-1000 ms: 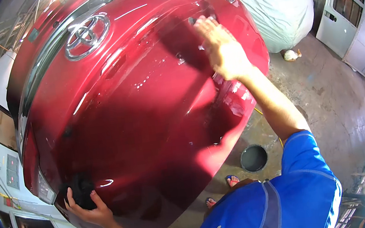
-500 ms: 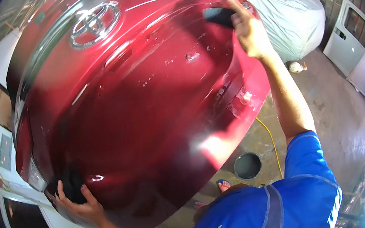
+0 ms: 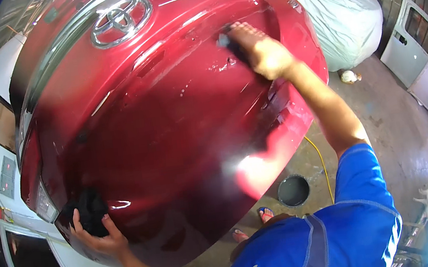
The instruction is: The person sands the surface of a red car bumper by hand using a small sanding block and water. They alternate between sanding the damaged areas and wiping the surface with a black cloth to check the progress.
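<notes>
The wet red rear or front end of a car [image 3: 143, 126] fills the middle, with water drops on its glossy paint. My right hand [image 3: 261, 50] reaches to the upper right of the panel, fingers laid over a dark flat pad [image 3: 235, 48] pressed on the paint. Motion smears the pad, so its exact kind is unclear. Low on the left side, my left hand [image 3: 101, 238] curls around a bunched black cloth [image 3: 90, 215] against the car's lower corner, beside a clear lamp [image 3: 45, 205].
On the floor near my feet stands a dark bucket [image 3: 293, 191], with a yellow hose or cord [image 3: 322, 165] running beside it. A covered car [image 3: 338, 17] is at the upper right, near a detached white door [image 3: 411, 40] and a small pale animal [image 3: 349, 76].
My right hand has swept left and down across the red panel with the dark pad. My left hand stays at the lower corner with the cloth, while the view has shifted slightly.
</notes>
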A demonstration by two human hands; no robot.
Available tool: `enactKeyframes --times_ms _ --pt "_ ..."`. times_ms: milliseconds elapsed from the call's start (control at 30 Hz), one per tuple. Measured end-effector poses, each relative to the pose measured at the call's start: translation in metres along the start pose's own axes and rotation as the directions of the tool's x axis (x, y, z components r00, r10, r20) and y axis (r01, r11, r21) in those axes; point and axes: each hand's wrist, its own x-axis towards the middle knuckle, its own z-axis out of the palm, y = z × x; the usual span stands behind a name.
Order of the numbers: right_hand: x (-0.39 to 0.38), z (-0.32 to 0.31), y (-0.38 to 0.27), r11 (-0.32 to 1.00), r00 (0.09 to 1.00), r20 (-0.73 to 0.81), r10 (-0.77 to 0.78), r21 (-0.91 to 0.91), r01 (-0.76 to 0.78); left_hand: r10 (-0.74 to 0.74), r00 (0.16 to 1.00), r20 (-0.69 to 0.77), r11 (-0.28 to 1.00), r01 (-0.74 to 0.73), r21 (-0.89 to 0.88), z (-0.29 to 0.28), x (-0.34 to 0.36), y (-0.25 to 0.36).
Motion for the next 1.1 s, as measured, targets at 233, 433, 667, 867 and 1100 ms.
enactKeyframes --times_ms 233,433,667,867,1100 --pt "0.009 -0.033 -0.003 0.908 0.845 -0.427 0.323 0.391 -0.149 -0.004 1.000 -0.013 0.999 0.005 0.051 -0.007 0.001 0.000" --pt "0.002 -0.025 -0.013 0.951 0.941 -0.267 0.209 0.281 -0.131 0.000 1.000 -0.009 0.999 0.001 0.032 -0.005 0.001 -0.001" --pt "0.008 0.008 0.031 0.973 0.950 -0.270 0.157 -0.120 -0.195 0.008 1.000 0.004 0.999 -0.008 0.050 -0.003 0.000 0.000" --pt "0.010 0.007 0.022 0.984 0.982 -0.189 -0.003 0.173 0.037 -0.009 1.000 0.007 0.996 0.008 0.085 -0.007 0.002 -0.001" --pt "0.018 0.005 -0.003 0.966 0.951 -0.180 -0.252 -0.098 0.238 -0.015 1.000 -0.013 0.998 0.015 0.063 -0.007 0.001 -0.005"
